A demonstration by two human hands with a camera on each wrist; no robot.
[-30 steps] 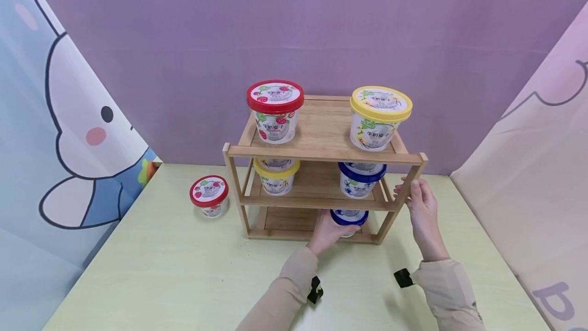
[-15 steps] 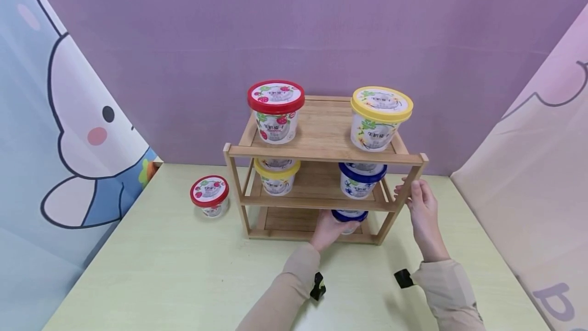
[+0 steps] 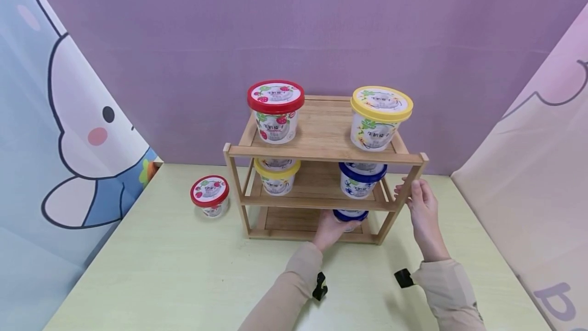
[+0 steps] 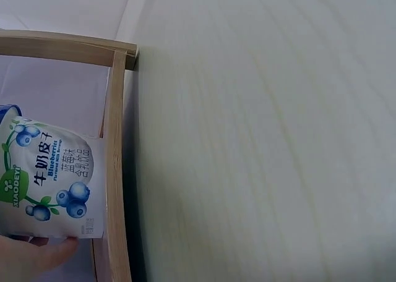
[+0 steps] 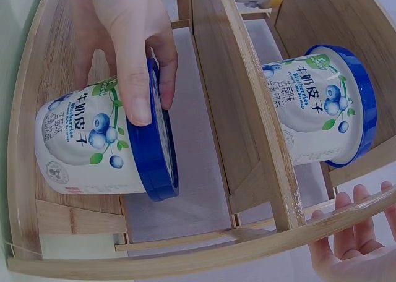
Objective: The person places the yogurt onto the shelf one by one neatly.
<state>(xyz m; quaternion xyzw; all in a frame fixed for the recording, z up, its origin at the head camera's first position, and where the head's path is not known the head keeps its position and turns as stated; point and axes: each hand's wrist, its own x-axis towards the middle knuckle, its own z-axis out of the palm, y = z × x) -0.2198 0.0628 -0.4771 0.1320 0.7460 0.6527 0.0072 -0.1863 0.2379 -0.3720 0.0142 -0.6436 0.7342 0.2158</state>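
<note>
On the bottom tier of a wooden three-tier rack (image 3: pixel 321 201), my left hand (image 3: pixel 327 230) grips a blue-lidded tub (image 5: pixel 99 140) printed with blueberries. In the right wrist view its thumb lies on the lid's rim and the tub stands on the shelf. The left wrist view shows the same tub's label, with a fingertip below it. My right hand (image 3: pixel 422 213) holds the rack's right front upright between thumb and fingers. Directly above, another blue-lidded tub (image 3: pixel 357 188) sits on the middle tier, with a yellow-lidded tub (image 3: pixel 277 184) to its left.
A red-lidded tub (image 3: pixel 274 125) and a yellow-lidded tub (image 3: pixel 374 132) stand on the top tier. Another red-lidded tub (image 3: pixel 211 206) is on the pale table (image 3: pixel 151 269), left of the rack. Purple cloth (image 3: pixel 294 24) hangs behind; printed curtains flank both sides.
My left hand has shifted slightly to the right and deeper into the bottom tier, carrying the blue-lidded tub with it. My right hand stays on the upright.
</note>
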